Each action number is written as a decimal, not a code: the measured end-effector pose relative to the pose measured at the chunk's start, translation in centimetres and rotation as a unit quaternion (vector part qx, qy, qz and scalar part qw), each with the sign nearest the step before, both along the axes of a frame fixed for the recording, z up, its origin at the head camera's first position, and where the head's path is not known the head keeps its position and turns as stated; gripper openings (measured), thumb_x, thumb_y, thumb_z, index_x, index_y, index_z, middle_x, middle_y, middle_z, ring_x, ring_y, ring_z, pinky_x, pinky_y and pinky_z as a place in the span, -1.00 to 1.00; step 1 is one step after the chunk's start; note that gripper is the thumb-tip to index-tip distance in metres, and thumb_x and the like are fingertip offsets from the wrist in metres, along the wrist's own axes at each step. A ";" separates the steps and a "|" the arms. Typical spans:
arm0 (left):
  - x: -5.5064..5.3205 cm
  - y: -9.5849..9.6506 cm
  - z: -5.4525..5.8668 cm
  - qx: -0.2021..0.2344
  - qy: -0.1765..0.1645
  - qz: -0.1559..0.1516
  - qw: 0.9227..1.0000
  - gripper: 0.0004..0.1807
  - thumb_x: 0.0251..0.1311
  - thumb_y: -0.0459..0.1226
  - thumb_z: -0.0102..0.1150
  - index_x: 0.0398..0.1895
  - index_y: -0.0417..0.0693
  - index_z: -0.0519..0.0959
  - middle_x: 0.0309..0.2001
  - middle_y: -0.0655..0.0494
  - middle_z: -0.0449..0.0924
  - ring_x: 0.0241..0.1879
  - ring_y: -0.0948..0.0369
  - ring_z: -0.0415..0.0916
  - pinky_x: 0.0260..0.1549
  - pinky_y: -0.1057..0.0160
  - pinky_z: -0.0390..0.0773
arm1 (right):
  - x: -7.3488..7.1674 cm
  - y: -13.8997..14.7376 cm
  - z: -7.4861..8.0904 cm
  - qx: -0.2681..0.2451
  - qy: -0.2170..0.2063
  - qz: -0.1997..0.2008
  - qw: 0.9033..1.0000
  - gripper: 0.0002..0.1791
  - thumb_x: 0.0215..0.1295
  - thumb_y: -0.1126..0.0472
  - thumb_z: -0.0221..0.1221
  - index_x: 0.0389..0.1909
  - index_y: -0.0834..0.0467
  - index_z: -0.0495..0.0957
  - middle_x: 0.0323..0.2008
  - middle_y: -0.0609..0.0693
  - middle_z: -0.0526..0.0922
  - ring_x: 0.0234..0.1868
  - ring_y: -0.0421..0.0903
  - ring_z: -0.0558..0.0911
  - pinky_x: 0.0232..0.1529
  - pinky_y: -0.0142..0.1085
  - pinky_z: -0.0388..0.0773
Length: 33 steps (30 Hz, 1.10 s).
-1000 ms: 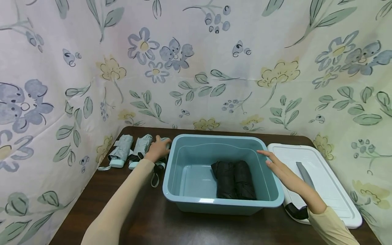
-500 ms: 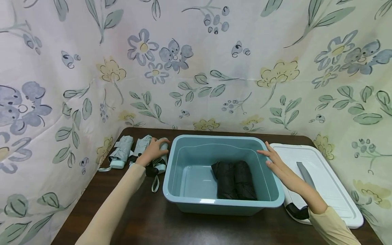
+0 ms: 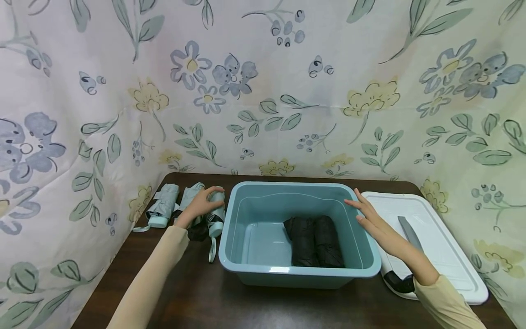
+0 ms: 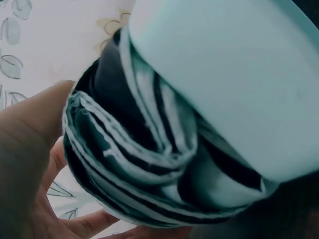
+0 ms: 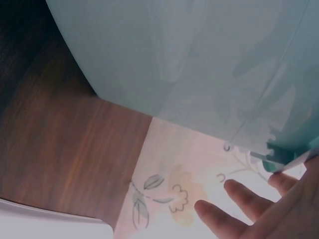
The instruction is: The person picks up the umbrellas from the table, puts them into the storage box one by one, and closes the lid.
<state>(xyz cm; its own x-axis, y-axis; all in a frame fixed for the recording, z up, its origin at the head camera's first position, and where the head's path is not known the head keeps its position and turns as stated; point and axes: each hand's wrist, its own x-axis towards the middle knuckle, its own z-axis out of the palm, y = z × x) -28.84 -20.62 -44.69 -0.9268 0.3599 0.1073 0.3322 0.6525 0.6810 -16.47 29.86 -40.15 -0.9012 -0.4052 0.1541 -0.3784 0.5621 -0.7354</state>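
Note:
My left hand (image 3: pixel 197 208) reaches over the folded umbrellas left of the bin, thumb and fingers curled round the rightmost light-blue umbrella (image 3: pixel 216 216). Close up in the left wrist view are that umbrella's pale handle end (image 4: pixel 229 84) and its rolled fabric layers (image 4: pixel 134 169), with the fingers (image 4: pixel 87 224) behind them. The middle umbrella (image 3: pixel 191 193) is partly hidden by this hand. My right hand (image 3: pixel 380 228) lies at the right rim of the blue plastic bin (image 3: pixel 300 269), fingers extended. Two dark rolled bundles (image 3: pixel 302 242) lie side by side inside the bin.
Another light-blue folded umbrella (image 3: pixel 163 205) lies at the far left, its strap on the dark wooden table (image 3: pixel 287 310). A white lid (image 3: pixel 444 246) with a grey and black handle (image 3: pixel 411 235) lies right of the bin. A floral cloth (image 3: pixel 263 91) hangs behind.
The left hand has shifted slightly left and toward me around the rightmost umbrella, whose handle end and strap have turned a little. The right hand stays at the rim, its index finger lifted.

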 end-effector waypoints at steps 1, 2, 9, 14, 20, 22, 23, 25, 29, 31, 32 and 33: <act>0.1 -0.1 0.1 0.008 0.004 -0.007 1.000 -0.54 0.19 -0.30 0.16 0.16 -0.21 0.41 0.18 -0.23 0.38 0.19 -0.22 0.26 0.10 -0.25 0.24 | 0.0 0.0 0.0 -0.002 0.000 0.001 1.000 -0.48 0.46 0.16 -0.20 0.41 -0.05 0.06 0.46 -0.14 -0.40 0.43 0.17 -0.35 0.03 0.49 -0.17; 0.2 -0.2 0.1 0.017 0.005 -0.012 1.000 -0.54 0.18 -0.30 0.17 0.16 -0.22 0.41 0.18 -0.24 0.39 0.18 -0.21 0.28 0.09 -0.24 0.27 | 0.0 0.0 0.0 -0.003 0.001 0.002 1.000 -0.48 0.46 0.16 -0.20 0.41 -0.05 0.06 0.46 -0.12 -0.40 0.43 0.18 -0.35 0.03 0.49 -0.17; 1.2 -0.7 1.0 0.044 -0.013 -0.015 0.999 -0.50 0.22 -0.22 0.15 0.21 -0.19 0.37 0.25 -0.21 0.30 0.26 -0.20 0.17 0.13 -0.26 0.21 | 0.0 0.1 0.2 -0.002 0.003 0.002 1.000 -0.48 0.46 0.17 -0.20 0.40 -0.09 0.07 0.47 -0.06 -0.38 0.43 0.22 -0.32 0.03 0.48 -0.15; 1.8 -0.7 1.8 0.049 -0.039 -0.013 0.998 -0.46 0.23 -0.17 0.13 0.26 -0.14 0.32 0.31 -0.18 0.21 0.31 -0.19 0.08 0.15 -0.29 0.15 | -0.1 0.1 0.1 -0.005 0.002 -0.001 1.000 -0.49 0.45 0.18 -0.20 0.40 -0.09 0.07 0.46 -0.12 -0.38 0.43 0.20 -0.32 0.04 0.47 -0.15; 2.2 -1.0 2.3 0.045 -0.058 -0.001 0.997 -0.45 0.23 -0.10 0.13 0.28 0.01 0.32 0.36 -0.10 0.16 0.34 -0.16 0.03 0.15 -0.31 0.12 | 0.0 0.0 0.1 -0.006 0.000 0.000 1.000 -0.48 0.45 0.18 -0.21 0.41 -0.05 0.07 0.47 -0.09 -0.38 0.43 0.19 -0.34 0.04 0.48 -0.18; 2.4 -1.1 2.7 0.043 -0.059 -0.002 0.997 -0.44 0.23 -0.08 0.13 0.28 0.03 0.32 0.36 -0.09 0.16 0.34 -0.15 0.03 0.14 -0.31 0.13 | 0.1 -0.1 0.1 -0.007 0.000 -0.001 1.000 -0.49 0.45 0.18 -0.21 0.40 -0.02 0.08 0.47 -0.10 -0.38 0.43 0.20 -0.33 0.04 0.48 -0.18; 2.5 -1.1 2.9 0.044 -0.060 -0.001 0.997 -0.44 0.22 -0.07 0.14 0.28 0.04 0.32 0.36 -0.07 0.16 0.34 -0.15 0.04 0.15 -0.31 0.13 | 0.1 -0.1 0.1 -0.008 -0.001 -0.001 1.000 -0.49 0.45 0.18 -0.20 0.40 -0.01 0.08 0.46 -0.12 -0.38 0.43 0.19 -0.34 0.05 0.48 -0.19; 2.8 -1.2 3.4 0.046 -0.065 -0.001 0.997 -0.43 0.21 -0.05 0.14 0.28 0.07 0.32 0.36 -0.04 0.15 0.35 -0.14 0.04 0.13 -0.31 0.15 | 0.2 -0.1 0.1 -0.008 -0.002 -0.001 1.000 -0.49 0.45 0.18 -0.20 0.40 0.01 0.08 0.46 -0.14 -0.38 0.43 0.18 -0.34 0.05 0.48 -0.19; 3.1 -1.3 4.0 0.048 -0.068 -0.002 0.996 -0.43 0.22 -0.01 0.12 0.28 0.12 0.31 0.38 0.00 0.13 0.35 -0.14 0.01 0.12 -0.31 0.15 | 0.2 -0.1 0.0 -0.009 -0.003 -0.003 1.000 -0.49 0.45 0.18 -0.20 0.40 0.02 0.08 0.46 -0.15 -0.38 0.43 0.16 -0.35 0.04 0.48 -0.19; 3.3 -1.4 4.3 0.048 -0.067 -0.004 0.997 -0.42 0.22 0.00 0.11 0.29 0.10 0.30 0.38 0.01 0.12 0.35 -0.15 0.00 0.12 -0.30 0.16 | 0.2 -0.1 0.1 -0.010 -0.003 -0.004 1.000 -0.49 0.45 0.18 -0.20 0.40 0.01 0.08 0.46 -0.15 -0.38 0.43 0.17 -0.34 0.04 0.49 -0.19; 3.4 -1.4 4.4 0.048 -0.067 -0.003 0.997 -0.42 0.23 0.00 0.11 0.29 0.11 0.30 0.37 0.03 0.13 0.35 -0.14 0.01 0.12 -0.30 0.16 | 0.2 -0.1 0.1 -0.009 -0.002 -0.004 1.000 -0.49 0.45 0.18 -0.20 0.40 0.00 0.09 0.46 -0.15 -0.38 0.43 0.17 -0.34 0.04 0.49 -0.19; 3.5 -1.4 4.5 0.047 -0.069 -0.001 0.997 -0.42 0.22 0.01 0.10 0.29 0.11 0.29 0.37 0.05 0.14 0.34 -0.13 0.01 0.12 -0.29 0.17 | 0.2 -0.1 0.1 -0.009 -0.003 -0.003 1.000 -0.49 0.45 0.18 -0.20 0.40 0.00 0.09 0.46 -0.15 -0.38 0.43 0.18 -0.34 0.04 0.49 -0.19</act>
<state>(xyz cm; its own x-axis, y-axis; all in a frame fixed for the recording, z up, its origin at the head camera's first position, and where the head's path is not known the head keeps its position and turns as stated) -25.32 -22.06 -40.17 -0.9347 0.3551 0.0131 0.2323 0.5827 0.7788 -16.29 29.76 -40.08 -0.9048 -0.3961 0.1567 -0.3707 0.5511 -0.7476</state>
